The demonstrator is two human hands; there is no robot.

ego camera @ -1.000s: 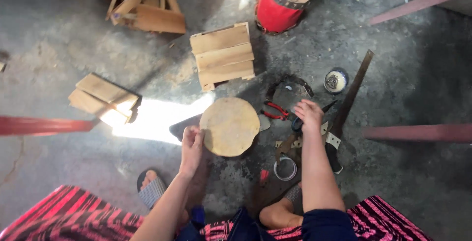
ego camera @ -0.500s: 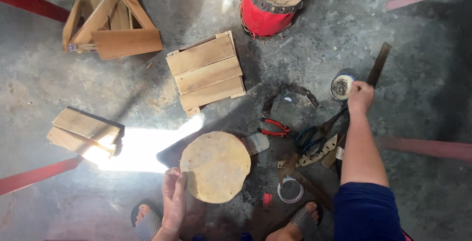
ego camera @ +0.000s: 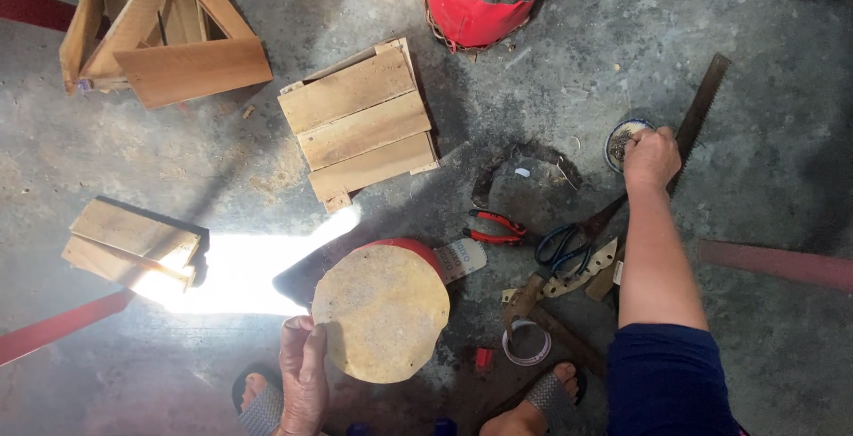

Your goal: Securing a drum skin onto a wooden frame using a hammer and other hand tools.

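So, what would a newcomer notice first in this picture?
Probably the round tan drum skin low in the middle, its edge held by the left hand, beside a bright patch of sunlight on the concrete floor. Next, the right hand reaching to a small round tin beside a long saw.

Both hands, the left hand (ego camera: 302, 374) and the right hand (ego camera: 651, 159), are bare, without gloves or rings. A short dark blue sleeve (ego camera: 666, 381) covers the right upper arm. Grey strapped sandals (ego camera: 544, 394) are on the feet.
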